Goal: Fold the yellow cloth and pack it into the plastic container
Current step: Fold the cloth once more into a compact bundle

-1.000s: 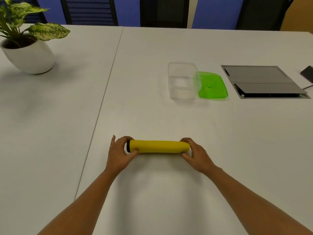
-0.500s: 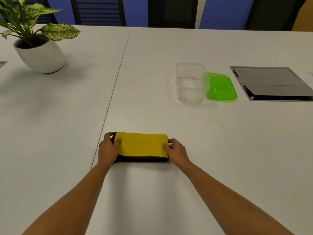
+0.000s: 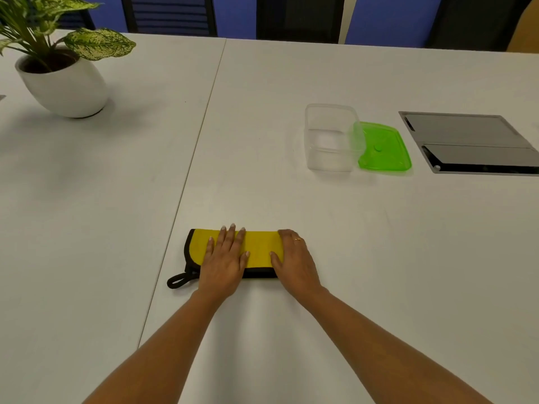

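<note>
- Your left hand (image 3: 223,262) lies flat with straight fingers, pressing the yellow cloth (image 3: 259,249).
- The folded cloth runs left to right under both hands, and its black loop (image 3: 178,280) points left.
- Your right hand (image 3: 294,259) presses the cloth's right end, palm down.
- Ahead and to the right of that hand, the plastic container (image 3: 331,158) stands empty, with the green lid (image 3: 385,150) just beside it.

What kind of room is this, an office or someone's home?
Probably an office meeting room: white tables pushed together, dark chairs along the far side, and a grey panel set into the tabletop.
</note>
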The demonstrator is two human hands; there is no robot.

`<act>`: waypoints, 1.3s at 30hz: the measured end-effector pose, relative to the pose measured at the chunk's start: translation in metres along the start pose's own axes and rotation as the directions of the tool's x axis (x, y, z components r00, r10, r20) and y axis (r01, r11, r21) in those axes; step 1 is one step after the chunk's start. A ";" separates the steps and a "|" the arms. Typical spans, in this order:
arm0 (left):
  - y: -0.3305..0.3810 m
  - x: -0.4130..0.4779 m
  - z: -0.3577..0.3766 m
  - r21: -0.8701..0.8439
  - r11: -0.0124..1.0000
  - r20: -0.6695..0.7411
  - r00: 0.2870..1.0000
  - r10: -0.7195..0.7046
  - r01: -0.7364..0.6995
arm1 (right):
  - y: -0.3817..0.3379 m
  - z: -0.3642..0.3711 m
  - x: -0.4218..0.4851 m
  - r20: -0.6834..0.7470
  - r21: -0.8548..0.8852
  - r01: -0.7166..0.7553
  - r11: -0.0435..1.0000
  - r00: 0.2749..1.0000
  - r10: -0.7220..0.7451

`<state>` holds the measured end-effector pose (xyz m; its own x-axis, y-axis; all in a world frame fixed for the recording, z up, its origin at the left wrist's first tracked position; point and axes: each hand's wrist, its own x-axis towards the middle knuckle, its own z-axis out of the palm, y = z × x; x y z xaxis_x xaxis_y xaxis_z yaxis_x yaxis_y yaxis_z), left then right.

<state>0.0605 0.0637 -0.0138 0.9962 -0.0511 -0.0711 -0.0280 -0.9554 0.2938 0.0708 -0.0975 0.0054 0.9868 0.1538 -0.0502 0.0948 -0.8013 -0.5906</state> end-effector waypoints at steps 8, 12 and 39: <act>-0.003 -0.007 0.005 0.088 0.996 0.006 1.000 0.005 -0.005 | -0.017 0.026 -0.001 0.298 -0.194 0.258 0.947 0.935 -0.194; -0.004 -0.008 0.007 0.068 0.998 -0.005 1.000 0.010 -0.010 | -0.013 0.031 -0.007 0.317 -0.273 0.297 0.915 0.926 -0.205; 0.014 0.015 -0.019 -0.012 0.998 -0.090 0.994 -0.059 0.058 | -0.012 0.000 0.019 0.224 0.144 0.170 0.975 0.954 -0.199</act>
<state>0.0767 0.0550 0.0077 0.9995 0.0315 -0.0022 0.0307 -0.9531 0.3010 0.0888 -0.0852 0.0113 0.8932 0.4358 -0.1109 0.2408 -0.6718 -0.7005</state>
